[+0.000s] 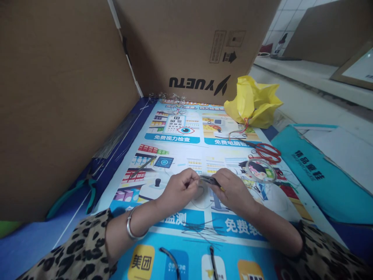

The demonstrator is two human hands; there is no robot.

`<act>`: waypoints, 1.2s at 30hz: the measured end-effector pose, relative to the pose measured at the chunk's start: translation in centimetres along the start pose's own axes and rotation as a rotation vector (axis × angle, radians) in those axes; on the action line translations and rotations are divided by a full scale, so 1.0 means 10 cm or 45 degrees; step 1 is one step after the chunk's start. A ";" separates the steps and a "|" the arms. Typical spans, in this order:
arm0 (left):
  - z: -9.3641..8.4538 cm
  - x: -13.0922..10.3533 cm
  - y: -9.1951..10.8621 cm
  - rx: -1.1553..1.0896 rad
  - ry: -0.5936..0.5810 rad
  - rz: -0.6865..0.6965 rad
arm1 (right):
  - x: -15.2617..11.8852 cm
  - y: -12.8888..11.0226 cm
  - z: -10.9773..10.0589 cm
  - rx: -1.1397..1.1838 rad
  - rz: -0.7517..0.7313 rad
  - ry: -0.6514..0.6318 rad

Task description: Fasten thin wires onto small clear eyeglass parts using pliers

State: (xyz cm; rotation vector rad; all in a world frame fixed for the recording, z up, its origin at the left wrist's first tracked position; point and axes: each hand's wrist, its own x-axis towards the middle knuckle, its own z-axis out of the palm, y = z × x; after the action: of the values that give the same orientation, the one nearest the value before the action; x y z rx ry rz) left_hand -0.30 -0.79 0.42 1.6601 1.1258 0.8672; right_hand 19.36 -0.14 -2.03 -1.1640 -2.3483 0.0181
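Fingers of my right hand (230, 188) are wrapped round dark-jawed pliers (210, 180), whose tips point left. Close against those tips, my left hand (184, 186) is closed in a pinch on a thin wire (201, 196) that curves down below the fingers. The wire's held end is hidden between the fingertips and the jaws. Both hands are over a printed poster (186, 155) spread on the table. Below them lies a loose pile of short dark wires (201, 229).
Cardboard walls (189, 46) stand at the back and left. Green-handled pliers (89, 184) and straight wires (115, 136) lie left. Right are red-handled scissors (266, 152), a tape roll (261, 171), crumpled yellow paper (253, 101) and a teal box (323, 175). Twisted wire pieces (176, 102) sit at the back.
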 end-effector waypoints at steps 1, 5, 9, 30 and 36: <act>0.00 0.00 0.00 0.041 0.009 0.023 | 0.00 0.00 0.00 -0.007 -0.007 0.000; 0.00 -0.01 0.01 0.116 0.012 0.054 | 0.01 -0.01 -0.02 -0.038 -0.029 0.000; 0.00 -0.01 0.04 0.142 0.015 0.051 | 0.01 -0.02 -0.02 -0.058 -0.048 0.022; -0.02 -0.03 0.04 0.186 0.032 0.144 | 0.02 -0.01 -0.02 -0.095 -0.063 0.064; -0.02 -0.02 0.04 -0.260 -0.169 -0.118 | 0.03 0.02 -0.05 -0.067 -0.081 0.072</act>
State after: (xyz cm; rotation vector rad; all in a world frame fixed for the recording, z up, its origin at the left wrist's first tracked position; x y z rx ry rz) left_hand -0.44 -0.96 0.89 1.4644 0.9811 0.7742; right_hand 19.60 0.15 -1.53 -1.0994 -2.3468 -0.0980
